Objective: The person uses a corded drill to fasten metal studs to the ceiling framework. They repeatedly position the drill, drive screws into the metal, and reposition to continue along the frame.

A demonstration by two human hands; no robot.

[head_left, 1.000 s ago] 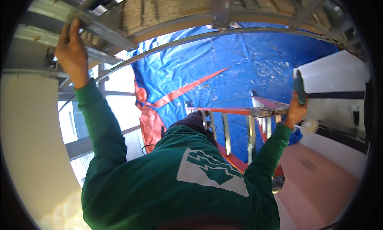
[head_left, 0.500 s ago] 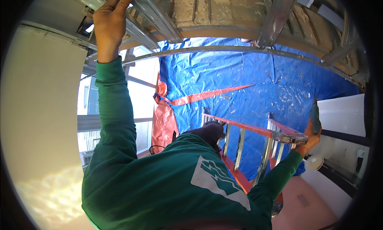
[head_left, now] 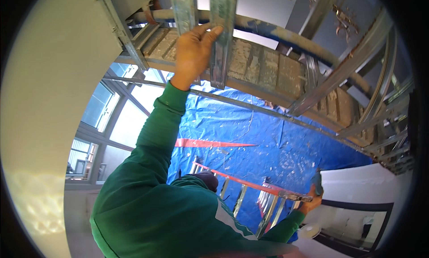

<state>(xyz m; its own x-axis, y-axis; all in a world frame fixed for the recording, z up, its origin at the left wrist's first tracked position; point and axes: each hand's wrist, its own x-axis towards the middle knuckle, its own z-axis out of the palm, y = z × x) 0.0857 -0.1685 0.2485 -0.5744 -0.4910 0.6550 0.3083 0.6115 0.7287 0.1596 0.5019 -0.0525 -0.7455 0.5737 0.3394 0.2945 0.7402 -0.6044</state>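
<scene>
Left hand [head_left: 192, 56], closure unclear, touches metal channel [head_left: 222, 52] above and left of ladder [head_left: 250, 183]; right hand [head_left: 313, 203] clasps green tool [head_left: 317, 183] beside ladder's top. Steady channel contact, tool clear of ladder, would serve best.

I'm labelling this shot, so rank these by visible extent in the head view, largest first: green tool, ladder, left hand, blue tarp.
1. Blue tarp
2. Ladder
3. Left hand
4. Green tool

This is apparent size only; the fisheye and differing distances distort true size.
</scene>
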